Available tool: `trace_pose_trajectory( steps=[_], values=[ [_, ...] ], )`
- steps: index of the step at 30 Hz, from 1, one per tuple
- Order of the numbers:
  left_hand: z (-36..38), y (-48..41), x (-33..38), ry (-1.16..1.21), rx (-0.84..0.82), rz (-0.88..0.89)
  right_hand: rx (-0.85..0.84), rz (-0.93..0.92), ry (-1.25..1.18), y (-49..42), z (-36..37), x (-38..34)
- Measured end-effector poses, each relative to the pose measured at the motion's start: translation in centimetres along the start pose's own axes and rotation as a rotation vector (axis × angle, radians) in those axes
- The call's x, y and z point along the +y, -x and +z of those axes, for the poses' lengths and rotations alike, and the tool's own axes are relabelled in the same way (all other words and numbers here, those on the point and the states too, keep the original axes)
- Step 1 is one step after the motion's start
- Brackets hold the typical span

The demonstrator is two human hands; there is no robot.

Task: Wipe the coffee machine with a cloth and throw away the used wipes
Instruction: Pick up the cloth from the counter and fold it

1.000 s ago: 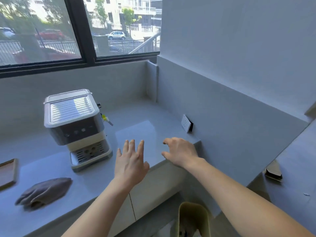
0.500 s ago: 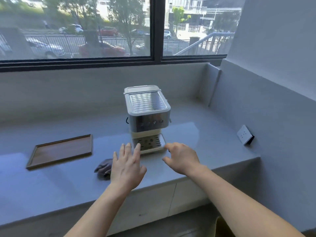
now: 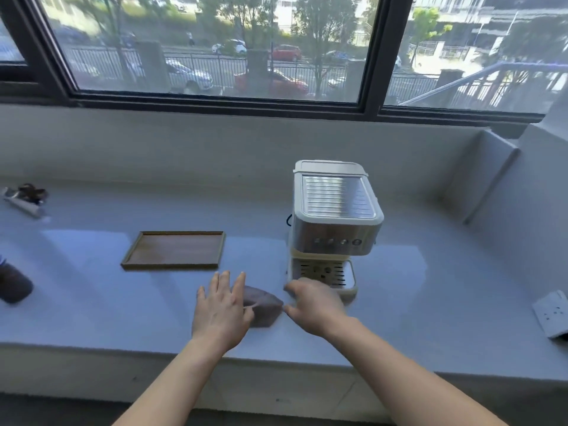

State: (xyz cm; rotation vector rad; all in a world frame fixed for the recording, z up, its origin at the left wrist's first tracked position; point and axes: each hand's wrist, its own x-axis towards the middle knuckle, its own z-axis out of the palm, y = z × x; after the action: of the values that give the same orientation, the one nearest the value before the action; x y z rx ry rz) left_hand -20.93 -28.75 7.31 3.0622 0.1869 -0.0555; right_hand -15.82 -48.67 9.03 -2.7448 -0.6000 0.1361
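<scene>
Left hand (image 3: 221, 305) now arriving over cloth (image 3: 266, 309) (grey, crumpled), fingers spreading across its left edge. Right hand (image 3: 315, 305) hovering just beside it, loosely curled, gripping nothing. Cloth lying on worktop (image 3: 399, 302), front-left of coffee machine (image 3: 335, 222).

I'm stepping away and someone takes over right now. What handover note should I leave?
Left hand: open, fingers straight, over the grey cloth's left part; contact unclear.
Right hand: open, loosely curled, empty, just right of the cloth.
Cloth lies crumpled on the counter, front-left of the coffee machine.
Done: no wiping evident; cloth not yet picked up.
Left: grip cloth, wipe machine, bin used wipes; no bin in view.
</scene>
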Motion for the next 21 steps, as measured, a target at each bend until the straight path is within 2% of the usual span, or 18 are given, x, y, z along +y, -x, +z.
trace_pose_trajectory(
  steps=[6,11,16,21],
  values=[
    [2.2,-1.9,-1.4,-0.020,-0.075,-0.069,-0.107,-0.088,-0.021,-4.0,3.4,0.0],
    [4.0,-3.1,-2.5,0.021,-0.151,-0.066,-0.115,-0.131,-0.006,-5.4,6.2,-0.5],
    [5.8,-5.3,-3.9,0.084,-0.247,-0.006,-0.139,-0.104,0.034,-7.0,8.1,-0.7],
    [7.5,-7.3,-5.6,0.137,-0.289,0.140,-0.218,-0.033,0.094,-8.4,9.5,-1.8]
  ],
)
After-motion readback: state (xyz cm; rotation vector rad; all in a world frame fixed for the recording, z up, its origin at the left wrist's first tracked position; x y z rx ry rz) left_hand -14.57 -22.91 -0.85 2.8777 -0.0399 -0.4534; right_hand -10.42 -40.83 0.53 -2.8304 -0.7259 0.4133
